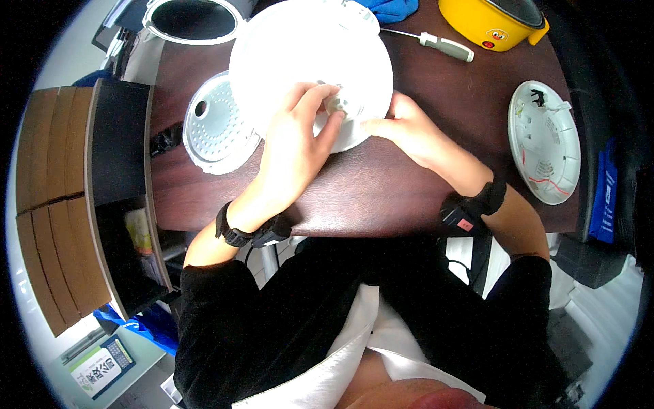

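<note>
A large white round appliance shell (306, 54) lies on the dark brown table (381, 191) in front of me. My left hand (293, 146) rests on its near edge, thumb and fingers pinched on a small pale round knob (337, 105) at the shell's lower middle. My right hand (409, 129) holds the shell's near right rim, its fingertips pointing toward the same knob. Both wrists wear black bands.
A white perforated round plate (214, 126) lies left of the shell. A white lid part with red wires (545, 140) sits at the right. A screwdriver (443, 46), a yellow cooker (494, 20), a blue cloth and a black-lined pot (191, 20) stand at the back. A dark shelf and cardboard boxes are on the left.
</note>
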A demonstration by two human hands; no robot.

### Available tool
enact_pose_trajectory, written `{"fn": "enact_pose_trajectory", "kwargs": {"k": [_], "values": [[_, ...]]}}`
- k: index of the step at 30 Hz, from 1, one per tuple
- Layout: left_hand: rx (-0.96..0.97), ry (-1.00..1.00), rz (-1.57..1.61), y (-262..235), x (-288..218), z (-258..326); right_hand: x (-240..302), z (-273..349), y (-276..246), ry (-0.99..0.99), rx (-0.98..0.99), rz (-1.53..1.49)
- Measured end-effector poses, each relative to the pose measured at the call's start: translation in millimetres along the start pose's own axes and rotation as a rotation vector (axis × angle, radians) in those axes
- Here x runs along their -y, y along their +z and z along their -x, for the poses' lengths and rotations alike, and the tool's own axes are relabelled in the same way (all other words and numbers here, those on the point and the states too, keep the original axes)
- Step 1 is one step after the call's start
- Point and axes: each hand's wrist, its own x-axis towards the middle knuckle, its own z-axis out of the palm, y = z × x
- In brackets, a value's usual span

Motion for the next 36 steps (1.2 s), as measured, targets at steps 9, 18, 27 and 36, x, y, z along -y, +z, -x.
{"fn": "enact_pose_trajectory", "kwargs": {"k": [9, 18, 27, 36], "values": [[-0.177, -0.225, 0.515, 15, 5, -18, 20, -5, -10, -0.261, -0.195, 0.039], [-0.19, -0.136, 0.474, 12, 21, -17, 18, 0, -9, -0.226, -0.179, 0.078], [-0.186, -0.041, 0.247, 5, 15, -19, 19, 2, -5, -0.197, -0.216, 0.157], [-0.159, -0.046, 0.226, 7, 20, -20, 14, 3, -5, -0.17, -0.214, 0.203]]}}
